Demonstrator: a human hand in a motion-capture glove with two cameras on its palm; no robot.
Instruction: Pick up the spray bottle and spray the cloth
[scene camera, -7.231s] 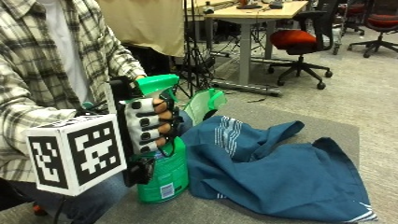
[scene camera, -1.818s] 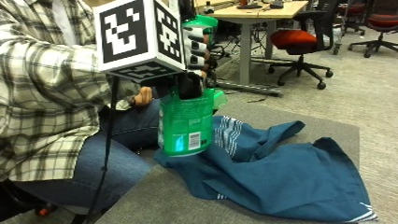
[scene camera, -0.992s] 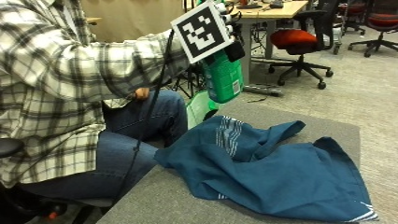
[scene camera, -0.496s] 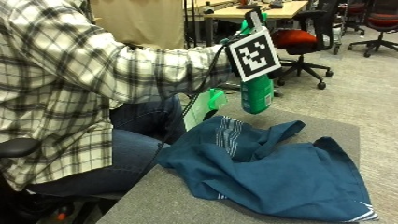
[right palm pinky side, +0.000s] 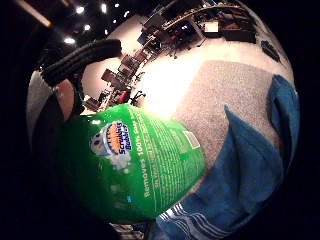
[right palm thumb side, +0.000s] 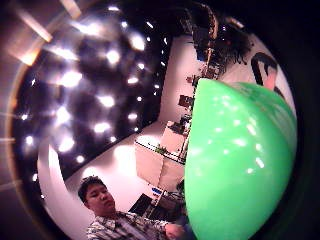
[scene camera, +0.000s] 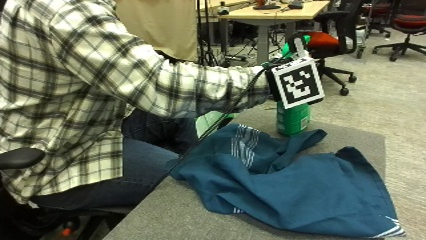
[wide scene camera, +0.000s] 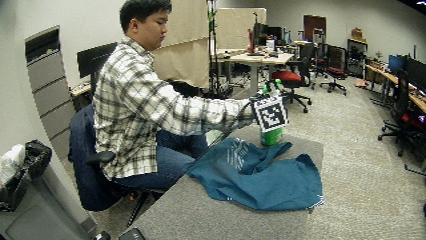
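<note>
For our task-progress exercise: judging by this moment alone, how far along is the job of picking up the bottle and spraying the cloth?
Done: the bottle is picked up, gripped by the gloved hand. In hand: it is held upright beyond the far edge of the cloth; whether its base touches the table cannot be told. Left: the spraying; no mist or wet patch shows on the cloth.

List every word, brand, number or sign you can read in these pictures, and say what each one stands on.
"Scrubbing Bubbles": brand logo on the label of the green spray bottle, seen in the little finger side palm view.
"Removes 100% Soap...": line along the same label; its end is cut off.
The fine print block and small white sticker on the label: too small to read.
The blue cloth: no text.
</note>
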